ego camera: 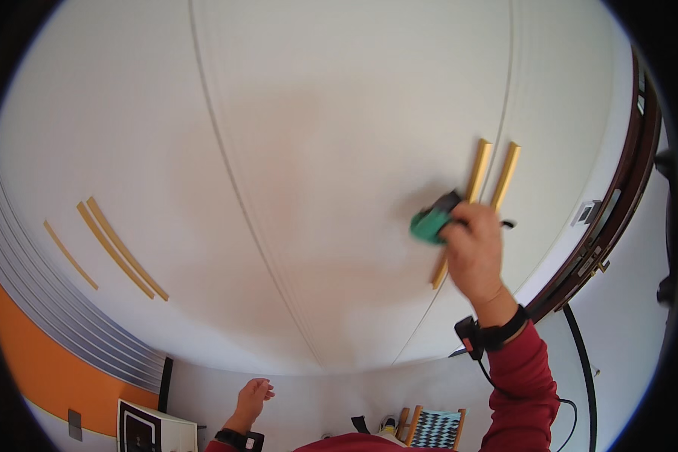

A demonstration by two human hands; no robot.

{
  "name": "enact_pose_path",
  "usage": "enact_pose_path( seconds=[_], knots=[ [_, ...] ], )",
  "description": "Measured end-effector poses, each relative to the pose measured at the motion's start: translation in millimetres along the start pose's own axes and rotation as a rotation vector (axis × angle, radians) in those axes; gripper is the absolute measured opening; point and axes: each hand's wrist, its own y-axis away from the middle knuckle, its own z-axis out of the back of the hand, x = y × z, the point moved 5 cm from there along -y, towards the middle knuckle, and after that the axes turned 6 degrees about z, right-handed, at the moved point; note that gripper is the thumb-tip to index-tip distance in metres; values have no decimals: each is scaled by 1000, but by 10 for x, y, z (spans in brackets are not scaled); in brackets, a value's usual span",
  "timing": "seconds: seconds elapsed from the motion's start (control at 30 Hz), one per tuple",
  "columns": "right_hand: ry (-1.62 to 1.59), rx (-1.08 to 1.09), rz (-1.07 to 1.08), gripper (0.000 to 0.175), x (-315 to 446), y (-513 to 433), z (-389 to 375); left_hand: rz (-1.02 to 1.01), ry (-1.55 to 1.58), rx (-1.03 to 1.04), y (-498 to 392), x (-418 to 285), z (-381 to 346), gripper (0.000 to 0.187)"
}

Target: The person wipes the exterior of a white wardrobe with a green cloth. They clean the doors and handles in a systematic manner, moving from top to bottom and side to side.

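Note:
White cabinet doors [350,169] with long gold handles fill most of the view. My right hand [476,248] is raised at the right, closed on a green and black brush or similar cleaning tool [432,223]; blur hides its exact kind. It lies against or just in front of the door, beside the left gold handle [479,169] of the right-hand pair. The other handle [507,175] of that pair passes behind my fingers. My left hand [252,398] hangs low, below the doors, with its fingers slightly curled and nothing in them.
More gold handles [118,248] are at the far left. A folding stool [436,427] with a checked seat stands on the floor near a shoe [388,422]. A white and black appliance [158,429] is at lower left. A dark door frame [616,226] runs along the right.

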Motion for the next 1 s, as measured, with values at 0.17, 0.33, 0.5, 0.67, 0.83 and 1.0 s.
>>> enact_pose_path(
  seconds=[0.17, 0.33, 0.5, 0.67, 0.83, 1.0],
  knots=[
    [54, -141, -252, 33, -575, -275, 130, -66, 3, 69, -133, -243, -579, 27],
    [-64, 29, -254, 15, -399, 468, -317, -112, 7, 133, -256, -369, -1001, 27],
    [-221, 299, -243, 8, -76, 1339, -556, -109, -15, 124, -292, -417, -1105, 26],
    [-244, 380, -300, 12, -272, 1207, -142, -92, -5, 98, -312, -401, -1063, 26],
    [5, -59, -390, 28, -952, 210, 428, -45, -13, 99, -355, -324, -1040, 25],
    [-27, -145, -451, 25, -1017, 113, 203, -95, -25, 127, -408, -316, -1107, 26]
  ],
)
